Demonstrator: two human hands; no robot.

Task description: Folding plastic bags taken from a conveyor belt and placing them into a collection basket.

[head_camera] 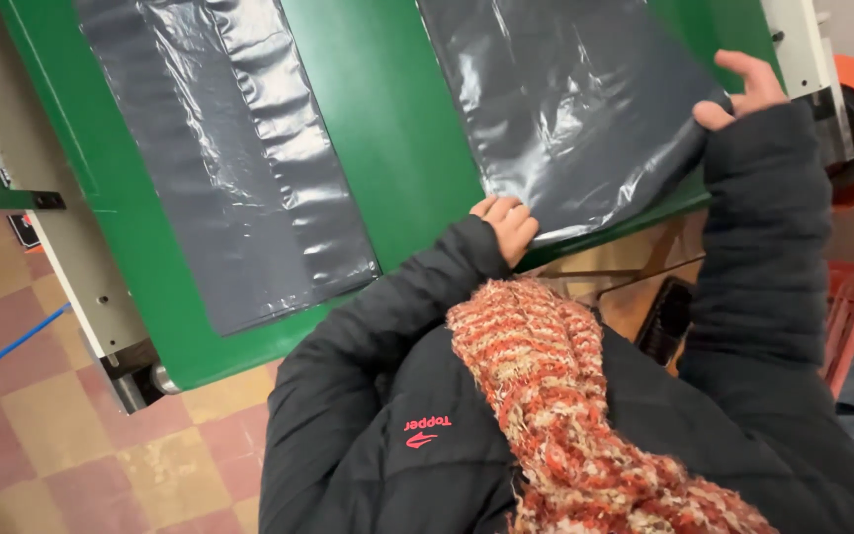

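Your knitted red-and-cream scarf and dark padded jacket fill the near field; beyond them lies the green bench. Your left hand rests with fingers curled on the near edge of the right-hand grey plastic bag, at its near-left corner. Your right hand holds the same bag at its right edge, thumb beneath and fingers loosely spread above. The bag lies flat, directly ahead of both hands, its long axis running away from you up the bench. Both hands touch it; the left sits nearer your body. A second grey plastic bag lies parallel on the bench, well apart to the left, untouched
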